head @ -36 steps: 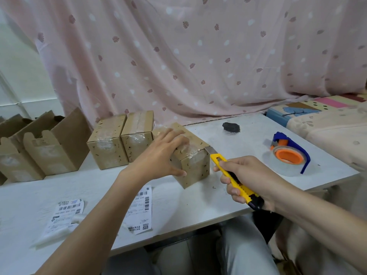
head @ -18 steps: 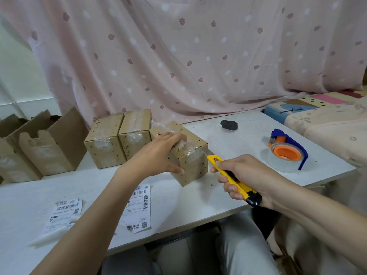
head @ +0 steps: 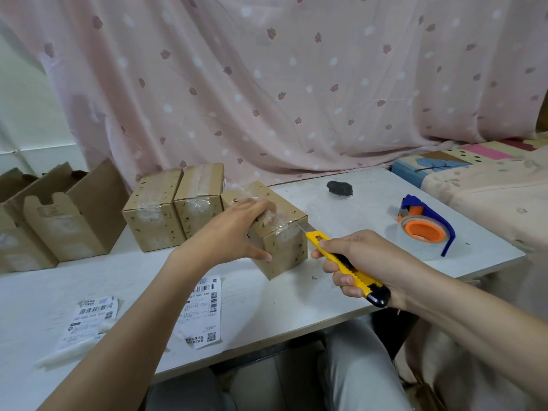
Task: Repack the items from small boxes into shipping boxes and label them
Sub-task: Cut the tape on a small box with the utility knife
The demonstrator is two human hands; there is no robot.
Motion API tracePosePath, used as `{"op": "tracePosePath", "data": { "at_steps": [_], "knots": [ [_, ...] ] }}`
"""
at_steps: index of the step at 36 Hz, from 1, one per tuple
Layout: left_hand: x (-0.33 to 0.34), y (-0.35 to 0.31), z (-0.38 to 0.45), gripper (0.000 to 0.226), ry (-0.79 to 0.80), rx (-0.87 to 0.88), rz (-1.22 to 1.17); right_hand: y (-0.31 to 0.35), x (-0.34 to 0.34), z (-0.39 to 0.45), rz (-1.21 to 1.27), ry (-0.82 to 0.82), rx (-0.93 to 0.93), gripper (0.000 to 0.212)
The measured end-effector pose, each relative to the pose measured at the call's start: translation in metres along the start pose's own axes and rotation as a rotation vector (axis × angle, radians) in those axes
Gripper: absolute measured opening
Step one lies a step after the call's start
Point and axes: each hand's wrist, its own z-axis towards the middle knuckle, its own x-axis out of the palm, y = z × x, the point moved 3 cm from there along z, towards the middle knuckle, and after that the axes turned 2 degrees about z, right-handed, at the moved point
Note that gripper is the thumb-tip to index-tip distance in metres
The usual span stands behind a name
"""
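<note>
A small taped cardboard box (head: 284, 247) sits on the white table (head: 341, 292), turned at an angle. My left hand (head: 234, 232) grips its near top corner, fingers over the top and thumb on the front face. My right hand (head: 364, 262) holds a yellow utility knife (head: 344, 266); its blade tip touches the tape at the box's upper right edge. Two more taped small boxes (head: 175, 209) stand side by side to the left. Open shipping boxes (head: 65, 215) stand at the far left. Two printed shipping labels (head: 201, 310) lie near the front edge.
A tape dispenser (head: 424, 229) with an orange core sits at the right of the table. A small black object (head: 340, 188) lies at the back. A pink curtain (head: 296, 84) hangs behind, and a patterned bed edge (head: 474, 179) borders the right side.
My right hand has brought the knife up and left until the blade reached the box's taped edge. My left hand has curled tighter over the box corner.
</note>
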Motion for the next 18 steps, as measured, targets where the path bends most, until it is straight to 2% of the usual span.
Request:
{"op": "tracePosePath", "data": {
  "at_steps": [18],
  "knots": [
    [0.002,0.0,0.002,0.085,-0.013,0.015,0.003,0.006,0.005,0.012,0.032,0.03,0.023,0.025]
  ]
}}
